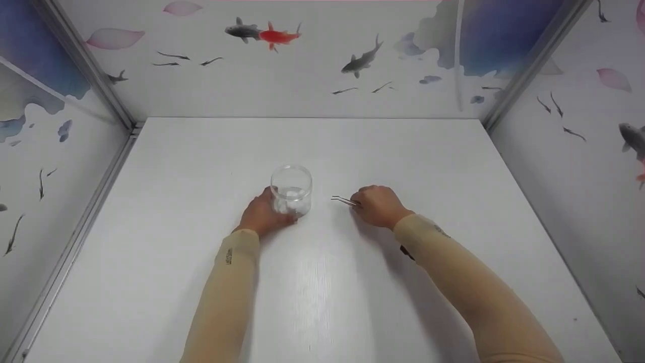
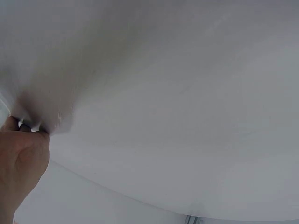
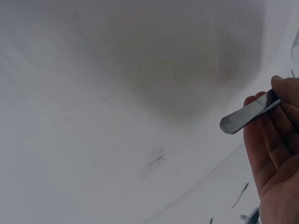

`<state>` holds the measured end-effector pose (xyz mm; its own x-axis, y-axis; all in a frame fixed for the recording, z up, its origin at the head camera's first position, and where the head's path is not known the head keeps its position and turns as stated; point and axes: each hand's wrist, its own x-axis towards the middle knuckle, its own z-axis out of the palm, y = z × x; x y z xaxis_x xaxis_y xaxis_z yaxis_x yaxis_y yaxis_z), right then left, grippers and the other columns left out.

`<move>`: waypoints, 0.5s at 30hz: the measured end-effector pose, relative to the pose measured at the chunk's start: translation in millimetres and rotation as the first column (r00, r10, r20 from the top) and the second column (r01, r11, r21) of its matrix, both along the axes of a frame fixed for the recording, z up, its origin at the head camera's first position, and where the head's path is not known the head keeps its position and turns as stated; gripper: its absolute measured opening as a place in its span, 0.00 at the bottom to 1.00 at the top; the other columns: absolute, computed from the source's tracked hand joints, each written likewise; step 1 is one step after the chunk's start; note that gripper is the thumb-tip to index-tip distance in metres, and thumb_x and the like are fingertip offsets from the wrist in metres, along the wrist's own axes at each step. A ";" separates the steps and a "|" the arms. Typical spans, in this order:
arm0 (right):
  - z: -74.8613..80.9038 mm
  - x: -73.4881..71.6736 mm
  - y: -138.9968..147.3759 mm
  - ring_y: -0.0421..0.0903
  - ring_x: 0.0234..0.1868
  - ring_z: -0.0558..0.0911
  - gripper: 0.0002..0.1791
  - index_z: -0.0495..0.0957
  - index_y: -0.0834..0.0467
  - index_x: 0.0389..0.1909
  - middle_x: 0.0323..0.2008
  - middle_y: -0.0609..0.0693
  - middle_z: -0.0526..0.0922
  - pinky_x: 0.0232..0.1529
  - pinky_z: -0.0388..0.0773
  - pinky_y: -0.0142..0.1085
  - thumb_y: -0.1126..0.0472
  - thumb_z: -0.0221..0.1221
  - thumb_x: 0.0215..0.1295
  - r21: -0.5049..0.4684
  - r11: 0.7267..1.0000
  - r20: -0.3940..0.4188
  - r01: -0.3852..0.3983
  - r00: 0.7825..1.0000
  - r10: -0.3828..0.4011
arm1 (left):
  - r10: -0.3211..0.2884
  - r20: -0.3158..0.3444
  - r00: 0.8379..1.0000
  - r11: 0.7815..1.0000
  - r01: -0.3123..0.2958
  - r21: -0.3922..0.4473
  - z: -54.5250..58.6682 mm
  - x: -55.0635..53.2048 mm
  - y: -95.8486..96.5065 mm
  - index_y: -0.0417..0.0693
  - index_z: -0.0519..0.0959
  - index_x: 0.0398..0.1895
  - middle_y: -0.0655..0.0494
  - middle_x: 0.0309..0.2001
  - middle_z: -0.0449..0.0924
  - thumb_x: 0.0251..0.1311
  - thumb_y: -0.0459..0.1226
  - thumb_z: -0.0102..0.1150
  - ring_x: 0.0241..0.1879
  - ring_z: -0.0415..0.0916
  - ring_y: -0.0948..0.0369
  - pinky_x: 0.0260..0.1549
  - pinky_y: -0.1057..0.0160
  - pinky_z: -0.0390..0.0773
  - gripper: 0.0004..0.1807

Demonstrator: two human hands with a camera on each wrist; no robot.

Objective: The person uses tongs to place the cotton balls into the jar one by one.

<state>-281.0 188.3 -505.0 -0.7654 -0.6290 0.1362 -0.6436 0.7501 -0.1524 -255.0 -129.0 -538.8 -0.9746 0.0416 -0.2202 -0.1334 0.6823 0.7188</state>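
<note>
Slightly left of the table's middle, a clear round jar (image 1: pixel 292 177) stands upright with its mouth uncovered. White fluffy pieces, like cotton balls (image 1: pixel 292 205), lie at its bottom. My left hand (image 1: pixel 262 214) holds the jar around its left and near side, low down. To the right of the jar, my right hand (image 1: pixel 380 206) pinches metal tweezers (image 1: pixel 343 200) whose thin tips point left toward it, a short gap away. In the right wrist view, the broad rounded end of the tweezers (image 3: pixel 240 119) sticks out beyond the thumb and fingers. Nothing shows between the tips.
A white table (image 1: pixel 312 292) lies under both hands. White panels with painted fish (image 1: pixel 279 35) rise along its back and both sides. Metal corner posts (image 1: pixel 90 65) stand at the back corners.
</note>
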 end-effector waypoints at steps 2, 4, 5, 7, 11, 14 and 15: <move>-2.0 0.2 -3.0 0.48 0.35 0.85 0.06 0.88 0.59 0.40 0.33 0.50 0.86 0.40 0.84 0.43 0.66 0.64 0.64 -0.002 1.000 0.010 0.004 1.000 -0.004 | 0.002 -0.007 1.000 1.000 -0.002 0.002 -0.9 -0.5 -1.1 0.52 0.54 0.78 0.46 0.72 0.64 0.41 0.57 0.79 0.72 0.57 0.46 0.71 0.44 0.55 0.63; -4.4 -0.2 -5.4 0.48 0.36 0.85 0.06 0.88 0.59 0.40 0.33 0.50 0.86 0.41 0.84 0.43 0.66 0.65 0.64 -0.008 1.000 0.017 0.006 1.000 -0.006 | 0.005 -0.010 1.000 1.000 -0.005 0.003 -1.6 -0.6 -1.7 0.51 0.54 0.78 0.45 0.71 0.64 0.41 0.57 0.79 0.71 0.58 0.46 0.71 0.44 0.56 0.62; -5.8 -0.5 -6.4 0.49 0.36 0.85 0.06 0.88 0.59 0.40 0.33 0.50 0.86 0.41 0.84 0.43 0.66 0.65 0.64 -0.012 1.000 0.021 0.004 1.000 -0.004 | 0.007 -0.008 1.000 1.000 -0.007 0.002 -1.9 -0.5 -1.8 0.51 0.55 0.78 0.45 0.71 0.65 0.41 0.56 0.80 0.71 0.58 0.46 0.71 0.45 0.56 0.62; -8.8 -1.3 -8.1 0.48 0.36 0.85 0.06 0.88 0.59 0.40 0.33 0.50 0.85 0.41 0.84 0.43 0.67 0.65 0.64 -0.017 1.000 0.028 -0.002 1.000 0.002 | 0.015 -0.004 1.000 1.000 -0.015 -0.005 -2.4 -0.5 -1.7 0.52 0.55 0.78 0.46 0.71 0.65 0.40 0.57 0.80 0.71 0.59 0.47 0.71 0.45 0.56 0.62; -12.9 -1.6 -10.6 0.48 0.36 0.84 0.06 0.88 0.59 0.39 0.32 0.50 0.84 0.41 0.84 0.43 0.68 0.64 0.64 -0.025 1.000 0.039 -0.015 0.999 0.016 | 0.015 0.002 1.000 1.000 -0.015 0.001 -2.7 -0.5 -1.1 0.52 0.55 0.78 0.47 0.72 0.64 0.39 0.57 0.80 0.72 0.58 0.47 0.71 0.45 0.56 0.63; -13.4 -1.4 -12.0 0.49 0.35 0.84 0.06 0.88 0.59 0.38 0.32 0.50 0.84 0.41 0.84 0.43 0.68 0.64 0.63 -0.035 0.999 0.042 -0.020 0.999 0.021 | 0.009 -0.008 1.000 1.000 -0.009 0.008 -3.6 -1.1 -1.4 0.52 0.54 0.79 0.47 0.72 0.64 0.39 0.58 0.80 0.72 0.57 0.46 0.71 0.44 0.55 0.64; -13.5 -1.4 -12.5 0.49 0.35 0.84 0.06 0.88 0.59 0.38 0.32 0.50 0.84 0.41 0.84 0.43 0.68 0.64 0.63 -0.039 0.999 0.042 -0.021 0.999 0.022 | 0.012 -0.011 1.000 1.000 -0.012 0.007 -4.1 -1.2 -1.6 0.52 0.55 0.79 0.47 0.72 0.64 0.38 0.58 0.80 0.72 0.57 0.47 0.71 0.44 0.55 0.64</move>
